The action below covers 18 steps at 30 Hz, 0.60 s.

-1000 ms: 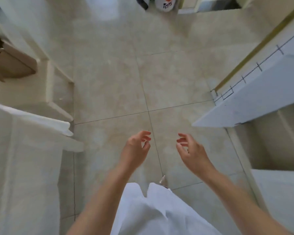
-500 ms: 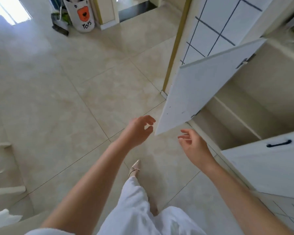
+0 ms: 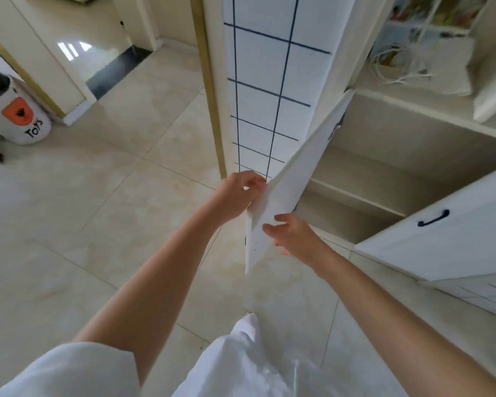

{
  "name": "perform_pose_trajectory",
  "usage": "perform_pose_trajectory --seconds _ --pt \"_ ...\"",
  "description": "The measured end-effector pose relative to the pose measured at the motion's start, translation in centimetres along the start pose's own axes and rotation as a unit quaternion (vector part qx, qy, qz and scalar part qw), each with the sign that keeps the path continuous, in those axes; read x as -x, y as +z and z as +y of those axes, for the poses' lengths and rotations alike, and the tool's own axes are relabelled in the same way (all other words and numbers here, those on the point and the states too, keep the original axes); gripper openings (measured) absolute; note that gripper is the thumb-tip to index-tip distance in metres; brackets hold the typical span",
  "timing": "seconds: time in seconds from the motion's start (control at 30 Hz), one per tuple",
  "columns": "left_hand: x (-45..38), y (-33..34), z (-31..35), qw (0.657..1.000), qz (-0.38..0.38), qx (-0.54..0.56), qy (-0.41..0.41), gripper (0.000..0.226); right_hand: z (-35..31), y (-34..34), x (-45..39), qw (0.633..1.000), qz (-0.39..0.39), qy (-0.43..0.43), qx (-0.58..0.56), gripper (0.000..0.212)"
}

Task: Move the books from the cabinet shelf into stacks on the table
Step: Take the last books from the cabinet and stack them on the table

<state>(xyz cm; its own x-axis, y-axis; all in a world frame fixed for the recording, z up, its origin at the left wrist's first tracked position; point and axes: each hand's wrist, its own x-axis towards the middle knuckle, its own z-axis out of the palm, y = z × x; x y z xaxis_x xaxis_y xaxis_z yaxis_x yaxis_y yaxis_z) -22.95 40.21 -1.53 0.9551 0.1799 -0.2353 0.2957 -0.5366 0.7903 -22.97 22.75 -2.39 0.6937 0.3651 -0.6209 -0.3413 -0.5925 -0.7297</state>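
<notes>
- Books (image 3: 430,10): only a blurred strip of coloured spines shows, on the top shelf at the far right edge of the cabinet (image 3: 413,133); count and titles can't be read.
- Shelf below that holds a loose coil of white cable (image 3: 395,64) and a pale flat item, too blurred to identify.
- Lower shelves (image 3: 355,196) of the cabinet look bare in the part that is visible.
- Left door (image 3: 287,196) stands swung out toward the camera, seen nearly edge-on, white.
- Left hand (image 3: 238,196): at the door's outer edge, fingers curled over that edge near its top corner, thumb side touching the panel; appears to grip the door edge.
- Right hand (image 3: 295,236): in front of the inner face of the same door, fingers spread and slightly bent, nothing held; whether the fingertips touch the panel cannot be told.
- Right door (image 3: 447,236) also open, near right, with a dark curved handle (image 3: 433,219) on its face.
- Panel (image 3: 264,81) with a dark grid pattern rises just left of the cabinet, gold trim along its left edge.
- Floor (image 3: 98,210): pale glossy tiles.
- White bin (image 3: 17,116) marked "Toys" stands far left, well apart from the cabinet.
- White clothing (image 3: 241,362) fills the near bottom edge.
</notes>
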Motion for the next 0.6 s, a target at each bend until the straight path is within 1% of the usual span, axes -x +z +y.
perform_pose_trajectory --seconds 0.13,0.23,0.3,0.37,0.43,0.5,0.6 --pt "-3.0 -0.2 1.2 0.998 -0.062 -0.007 0.02 0.033 -2.0 0.7 -1.2 0.994 -0.022 0.038 -0.099 0.07" --pt "-4.4 -0.7 1.6 0.994 -0.108 0.017 -0.013 0.025 -2.3 0.8 -1.7 0.982 -0.052 0.052 -0.173 0.08" --pt "-5.1 -0.9 2.2 0.99 -0.134 0.021 -0.03 0.017 -2.2 0.8 -2.0 0.976 -0.05 0.051 -0.204 0.077" --pt "-5.3 -0.8 2.9 0.988 -0.151 0.016 -0.042 0.019 -2.1 1.0 -2.1 0.977 -0.019 0.055 -0.207 0.07" --pt "-5.0 -0.3 3.4 0.987 -0.153 0.018 -0.049 0.02 -1.7 1.1 -2.1 0.974 0.004 0.069 -0.214 0.073" --pt "-4.5 0.5 3.6 0.988 -0.142 0.033 -0.05 0.019 -1.1 0.7 -2.0 0.974 0.005 0.077 -0.214 0.08" --pt "-3.9 2.0 3.9 0.989 -0.124 0.058 -0.047 0.023 0.1 -0.9 -1.1 0.972 0.009 0.084 -0.221 0.078"
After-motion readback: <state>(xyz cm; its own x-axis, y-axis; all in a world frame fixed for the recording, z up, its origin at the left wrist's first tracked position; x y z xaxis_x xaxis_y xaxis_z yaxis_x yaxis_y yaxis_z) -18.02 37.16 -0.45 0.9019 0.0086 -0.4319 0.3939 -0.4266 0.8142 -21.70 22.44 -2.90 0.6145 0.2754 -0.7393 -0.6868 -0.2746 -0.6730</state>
